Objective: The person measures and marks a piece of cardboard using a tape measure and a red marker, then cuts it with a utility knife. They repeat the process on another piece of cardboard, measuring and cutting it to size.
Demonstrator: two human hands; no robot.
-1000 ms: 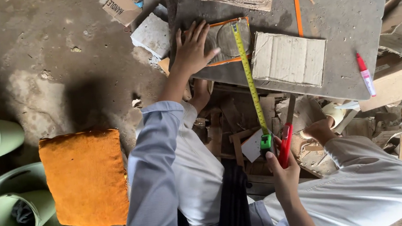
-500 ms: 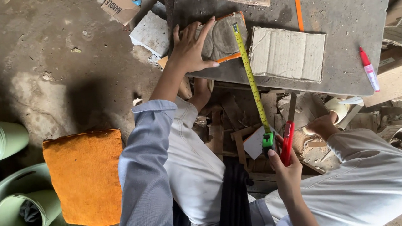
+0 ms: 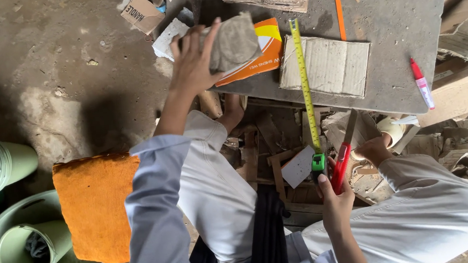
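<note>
Far left: green tubs (image 3: 3, 166) on the floor, one lying on its side, one w/ a cup inside; orange cushion (image 3: 95, 206) just right of them, near the person's knee.

Left hand (image 3: 195, 62) is up at the board's left edge, fingers curled round a grey stone-like lump (image 3: 233, 41), lifted clear of the orange card (image 3: 258, 54) beneath it; can't tell if the lump still touches the card.

Middle: tape (image 3: 304, 81) drawn out from near to far, its yellow blade lying across the left end of the cardboard piece (image 3: 326, 66) on the grey board (image 3: 398, 29); blade tip sits at the far edge of that piece; so measuring looks set up, judged from how it lies. No cut line or mark visible on the cardboard; looks uncut.

Right hand (image 3: 334, 201) is near the body, fingers closed on the green tape case (image 3: 318, 164) and a red-handled knife (image 3: 341, 165) together; blade of the knife points far, toward the board's near edge.

Right: red-capped marker (image 3: 421, 83) lies untouched on the board's right side, well apart from both hands; orange strip (image 3: 339, 6) at the far edge; scrap wood (image 3: 465, 96) and card bits under and right of the board.

Judgement: early stage; measure in place, marking and cutting not yet done.
</note>
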